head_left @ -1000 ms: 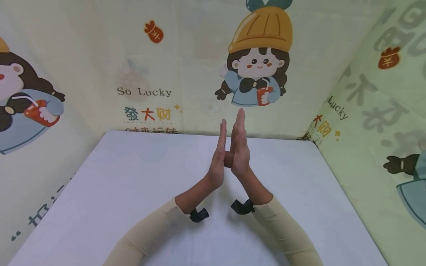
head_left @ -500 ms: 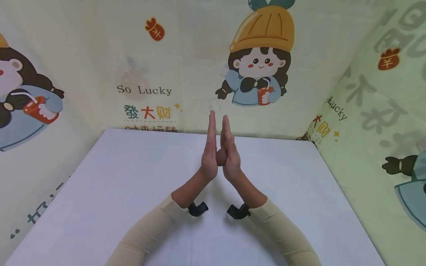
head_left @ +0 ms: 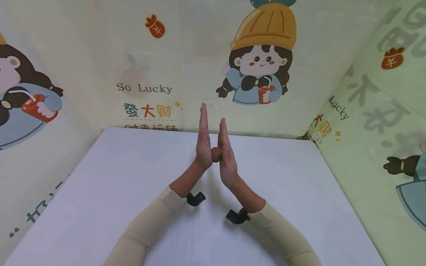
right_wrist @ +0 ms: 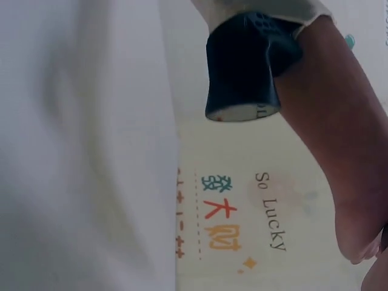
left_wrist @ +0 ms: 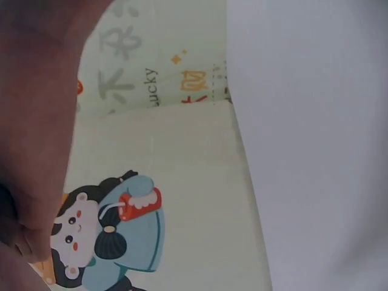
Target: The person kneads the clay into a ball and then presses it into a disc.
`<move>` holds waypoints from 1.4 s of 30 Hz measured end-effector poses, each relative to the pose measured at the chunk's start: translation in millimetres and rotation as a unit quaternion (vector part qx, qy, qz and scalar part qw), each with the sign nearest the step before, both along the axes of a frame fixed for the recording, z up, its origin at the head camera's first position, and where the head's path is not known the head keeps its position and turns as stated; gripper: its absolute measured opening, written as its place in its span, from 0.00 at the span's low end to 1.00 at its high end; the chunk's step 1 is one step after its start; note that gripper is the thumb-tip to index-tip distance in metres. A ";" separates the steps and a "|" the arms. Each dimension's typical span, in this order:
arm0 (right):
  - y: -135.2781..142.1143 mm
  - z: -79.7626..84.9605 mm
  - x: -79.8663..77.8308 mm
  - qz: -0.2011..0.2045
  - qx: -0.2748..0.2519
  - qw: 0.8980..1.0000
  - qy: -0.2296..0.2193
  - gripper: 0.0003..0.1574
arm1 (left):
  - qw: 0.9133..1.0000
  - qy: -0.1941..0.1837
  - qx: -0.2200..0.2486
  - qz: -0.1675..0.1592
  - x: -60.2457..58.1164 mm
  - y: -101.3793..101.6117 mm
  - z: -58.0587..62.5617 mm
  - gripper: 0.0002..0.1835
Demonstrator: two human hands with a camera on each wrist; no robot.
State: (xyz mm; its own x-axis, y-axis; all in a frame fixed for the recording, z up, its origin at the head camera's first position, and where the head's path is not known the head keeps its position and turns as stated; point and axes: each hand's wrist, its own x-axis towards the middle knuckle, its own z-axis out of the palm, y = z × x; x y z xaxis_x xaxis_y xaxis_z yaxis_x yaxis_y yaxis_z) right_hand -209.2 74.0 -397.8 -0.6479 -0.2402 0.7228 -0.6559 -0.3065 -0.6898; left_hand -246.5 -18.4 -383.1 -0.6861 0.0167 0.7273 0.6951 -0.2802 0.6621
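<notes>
I hold my left hand [head_left: 203,140] and right hand [head_left: 227,159] upright with the fingers straight, palms facing, and the small brown ball [head_left: 216,154] sits between them, above the white table [head_left: 143,166] on the far-edge side. No finger curls round it, so palm pressure from both sides probably holds it up. My hands stand slightly offset, the left reaching further up, perhaps letting the ball turn between them.

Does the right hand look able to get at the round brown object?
Likely yes: the round brown object sits between the left hand and right hand, apparently touching both, with nothing visibly blocking.
</notes>
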 end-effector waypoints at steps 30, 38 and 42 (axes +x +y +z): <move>16.7 25.7 -11.1 -0.083 -0.015 0.996 0.016 0.46 | 0.993 -0.019 -0.098 -0.054 17.5 20.6 -24.5 0.34; 22.8 32.5 -18.1 -0.091 -0.042 0.995 -0.001 0.46 | 0.993 -0.018 -0.097 -0.064 27.2 24.0 -21.1 0.34; 25.1 37.3 -20.9 -0.090 -0.049 0.995 -0.009 0.45 | 0.993 -0.017 -0.087 -0.076 31.6 25.0 -18.0 0.35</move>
State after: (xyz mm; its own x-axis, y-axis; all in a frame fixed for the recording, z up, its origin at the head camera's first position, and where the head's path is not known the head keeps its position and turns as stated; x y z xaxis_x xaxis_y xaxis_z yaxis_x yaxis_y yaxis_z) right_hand -230.0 99.1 -360.4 -0.6869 -0.0481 0.7252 -0.6940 -0.2526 -0.6742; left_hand -214.9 6.5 -401.1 -0.6898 0.2452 0.6812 0.6306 -0.2587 0.7317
